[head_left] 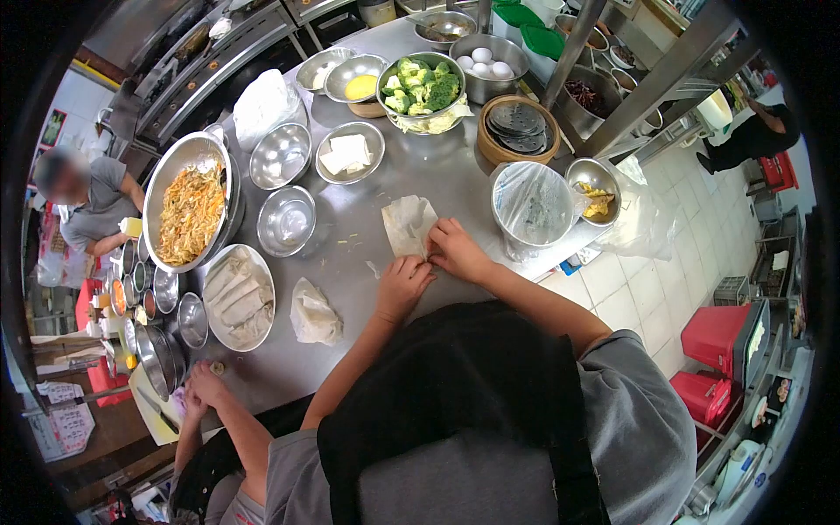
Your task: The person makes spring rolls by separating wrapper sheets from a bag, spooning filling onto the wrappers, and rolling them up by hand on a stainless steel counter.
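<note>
Two hands, left (405,284) and right (459,249), meet at the near edge of one pale, thin, square-looking wrapper sheet (406,226) on the grey steel table (332,210). Fingers curled close together, probably to steady that edge; thumbs hidden, so pinching or merely pressing, I cannot tell. The sheet's far part extends ahead of my grip, uncovered. Left of my grip: a crumpled, whitish bundle (315,313), then a round white bowl (263,262) of pale rolls (241,293), presumably kept handy.
</note>
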Motion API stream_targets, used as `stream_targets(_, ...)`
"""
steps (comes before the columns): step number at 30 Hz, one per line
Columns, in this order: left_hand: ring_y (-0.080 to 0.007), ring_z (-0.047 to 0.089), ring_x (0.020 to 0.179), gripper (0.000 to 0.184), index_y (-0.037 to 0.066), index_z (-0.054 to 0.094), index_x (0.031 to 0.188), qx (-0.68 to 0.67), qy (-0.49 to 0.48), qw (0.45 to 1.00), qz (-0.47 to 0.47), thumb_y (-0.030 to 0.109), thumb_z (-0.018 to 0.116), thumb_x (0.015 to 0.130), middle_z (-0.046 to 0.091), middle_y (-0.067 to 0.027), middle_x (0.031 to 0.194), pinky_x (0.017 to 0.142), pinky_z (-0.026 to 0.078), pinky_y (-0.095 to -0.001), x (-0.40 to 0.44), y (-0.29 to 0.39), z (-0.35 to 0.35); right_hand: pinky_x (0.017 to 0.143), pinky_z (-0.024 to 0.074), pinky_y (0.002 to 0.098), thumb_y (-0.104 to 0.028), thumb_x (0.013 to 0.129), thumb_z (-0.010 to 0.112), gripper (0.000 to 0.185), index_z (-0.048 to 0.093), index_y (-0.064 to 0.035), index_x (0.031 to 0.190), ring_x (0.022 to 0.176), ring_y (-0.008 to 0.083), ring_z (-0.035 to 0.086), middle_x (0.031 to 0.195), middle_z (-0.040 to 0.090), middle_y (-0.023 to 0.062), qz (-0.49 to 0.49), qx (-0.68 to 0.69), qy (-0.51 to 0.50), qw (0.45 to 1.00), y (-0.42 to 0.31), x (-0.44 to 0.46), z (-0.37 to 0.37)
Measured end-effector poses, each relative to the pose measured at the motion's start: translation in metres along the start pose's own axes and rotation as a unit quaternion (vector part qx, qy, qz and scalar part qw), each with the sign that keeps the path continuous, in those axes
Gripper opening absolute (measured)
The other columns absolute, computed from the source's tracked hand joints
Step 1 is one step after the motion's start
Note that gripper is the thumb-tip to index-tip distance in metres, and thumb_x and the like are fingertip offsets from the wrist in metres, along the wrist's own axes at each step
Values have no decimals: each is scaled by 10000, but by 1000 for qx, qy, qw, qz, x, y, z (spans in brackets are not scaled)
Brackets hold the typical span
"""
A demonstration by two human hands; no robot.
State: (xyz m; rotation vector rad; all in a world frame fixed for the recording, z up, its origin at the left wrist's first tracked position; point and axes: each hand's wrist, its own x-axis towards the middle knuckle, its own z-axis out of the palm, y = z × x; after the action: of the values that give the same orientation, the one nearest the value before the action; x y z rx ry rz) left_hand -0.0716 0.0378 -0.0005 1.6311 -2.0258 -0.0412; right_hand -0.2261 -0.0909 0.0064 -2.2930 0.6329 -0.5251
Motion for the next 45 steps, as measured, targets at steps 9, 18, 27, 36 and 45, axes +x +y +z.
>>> stream_targets(9,-236,591,925,145,105,630,920,90,9,995,32,190,705,830,586,-34,942,762,494,-372,-3,-2,14,933,452,474,-114,775,760,273,611,-54,995,1035,374,520,1054,550,150,-28,18,7,999,-3,-6,-9)
stream_targets(18,-228,602,875,112,97,625,915,85,33,996,22,159,694,854,603,-44,908,755,503,-353,2,-2,14,1002,465,425,-163,807,747,374,598,-66,1136,1163,350,531,1232,584,112,-110,-51,-69,990,2,-22,-27)
stream_targets(27,-281,605,952,265,71,627,1037,11,40,999,-3,189,750,834,609,-85,1037,810,511,-378,-2,-3,8,1011,485,398,-155,871,647,242,647,-68,1097,1164,287,607,1255,651,103,-163,-128,-3,978,11,-26,-14)
stream_targets(36,-361,578,1122,445,16,596,1129,-142,32,988,-58,155,820,770,561,-169,1207,970,496,-423,-19,-17,-4,988,498,394,-149,843,688,274,655,-69,1103,1133,291,622,1211,672,104,-167,-87,-9,982,14,-22,-17)
stream_targets(45,-354,580,1117,392,-10,608,1150,-113,-2,994,1,50,746,788,568,-167,1211,955,504,-421,-18,-28,-5,958,503,402,-161,866,685,244,662,-64,1089,1070,299,629,1157,683,101,-149,-47,-32,987,17,-14,-20)
